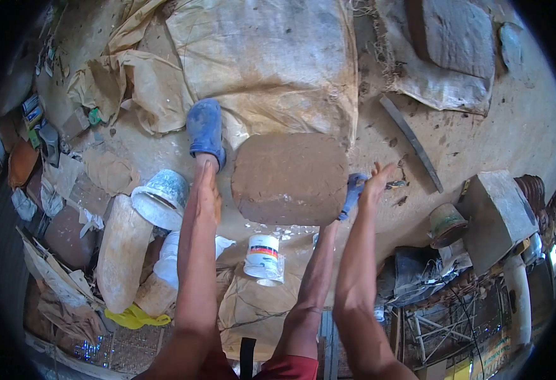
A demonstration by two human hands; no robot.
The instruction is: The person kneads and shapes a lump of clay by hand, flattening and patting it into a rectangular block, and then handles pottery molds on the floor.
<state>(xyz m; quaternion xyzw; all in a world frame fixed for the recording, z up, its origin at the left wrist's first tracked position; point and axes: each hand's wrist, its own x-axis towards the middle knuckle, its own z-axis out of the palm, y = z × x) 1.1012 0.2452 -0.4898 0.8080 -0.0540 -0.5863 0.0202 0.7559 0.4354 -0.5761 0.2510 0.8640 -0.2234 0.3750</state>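
A thick brown block of what looks like wet clay [290,177], with rounded corners, lies in the middle of the view, between my two arms. My left hand [209,193] is left of it, seen edge-on, fingers stretched out and clear of the block. On the other side, my right hand [377,182] is held apart from the block with its fingers spread. Neither hand holds anything. A blue clog [205,126] is on my left foot, just beyond my left hand. The other blue clog [354,195] shows partly beside the block's right edge.
Beyond the block lies a pale stained sheet [265,50]. A grey slab [458,38] rests on cloth at the upper right, near a long flat bar [411,142]. Buckets, including a white tub [263,253] and a whitish-blue bucket [162,196], stand near my legs.
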